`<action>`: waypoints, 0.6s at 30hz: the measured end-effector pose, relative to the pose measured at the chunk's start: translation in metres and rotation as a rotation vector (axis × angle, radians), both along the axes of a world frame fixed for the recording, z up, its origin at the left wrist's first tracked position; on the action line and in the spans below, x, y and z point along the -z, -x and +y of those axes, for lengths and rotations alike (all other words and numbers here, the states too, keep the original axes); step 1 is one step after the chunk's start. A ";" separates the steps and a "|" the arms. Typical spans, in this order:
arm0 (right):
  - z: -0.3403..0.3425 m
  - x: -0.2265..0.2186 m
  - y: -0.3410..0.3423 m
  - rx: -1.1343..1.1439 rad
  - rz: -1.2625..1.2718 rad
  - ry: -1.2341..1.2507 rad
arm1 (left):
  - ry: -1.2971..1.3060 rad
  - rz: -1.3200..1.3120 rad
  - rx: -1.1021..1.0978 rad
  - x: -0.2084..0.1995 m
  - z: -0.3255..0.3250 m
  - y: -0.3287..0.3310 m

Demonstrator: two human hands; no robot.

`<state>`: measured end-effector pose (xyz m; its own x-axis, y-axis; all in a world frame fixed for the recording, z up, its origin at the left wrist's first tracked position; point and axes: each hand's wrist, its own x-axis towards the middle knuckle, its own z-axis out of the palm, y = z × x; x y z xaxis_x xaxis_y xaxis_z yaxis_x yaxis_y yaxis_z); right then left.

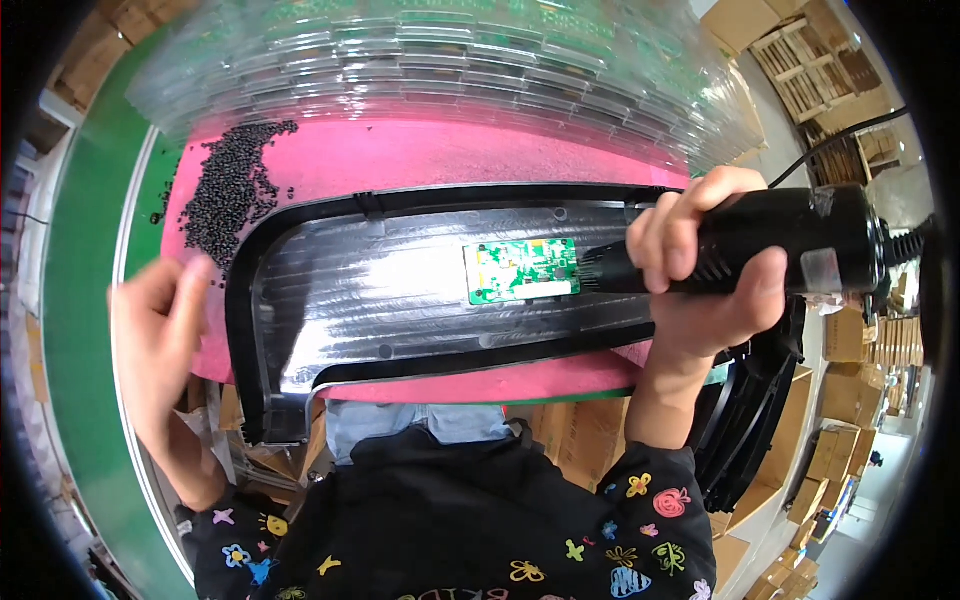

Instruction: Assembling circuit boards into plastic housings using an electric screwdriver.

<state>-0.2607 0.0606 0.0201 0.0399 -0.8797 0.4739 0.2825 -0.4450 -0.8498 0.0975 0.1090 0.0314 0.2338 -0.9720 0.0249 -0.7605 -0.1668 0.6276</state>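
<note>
My right hand (700,250) is wrapped round a black electric screwdriver (800,235), held almost level. The tool's nose points left to the right end of a green circuit board (522,270); whether it touches cannot be made out. The board lies inside a long, curved black plastic housing (360,330). Off the housing's left end, my left hand (160,310) is raised with curled fingers and the thumb pressed toward them; what they hold, if anything, is hidden. A heap of tiny black pieces, seemingly screws (225,190), lies just beyond that hand.
Stacked clear plastic trays (430,75) with green boards stand along the far side of the pink mat (400,145). A green strip (100,220) runs along the left. More black plastic parts (750,420) sit at the lower right, near cardboard boxes (585,440). A cord (840,135) hangs at upper right.
</note>
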 end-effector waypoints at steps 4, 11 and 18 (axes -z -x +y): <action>-0.012 -0.010 0.000 0.242 -0.200 -0.184 | -0.029 -0.140 0.212 0.054 0.043 -0.009; -0.027 -0.008 0.016 0.141 -0.495 -0.351 | -0.313 0.494 0.325 0.059 0.092 -0.005; 0.039 -0.061 -0.034 -0.072 0.552 0.464 | -0.207 1.629 0.078 0.116 0.126 0.046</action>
<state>-0.2269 0.0998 0.0811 0.4315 -0.5790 0.6918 -0.0912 -0.7909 -0.6051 0.0513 0.2352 -0.0848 -0.1648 -0.9373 -0.3071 0.6287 -0.3397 0.6996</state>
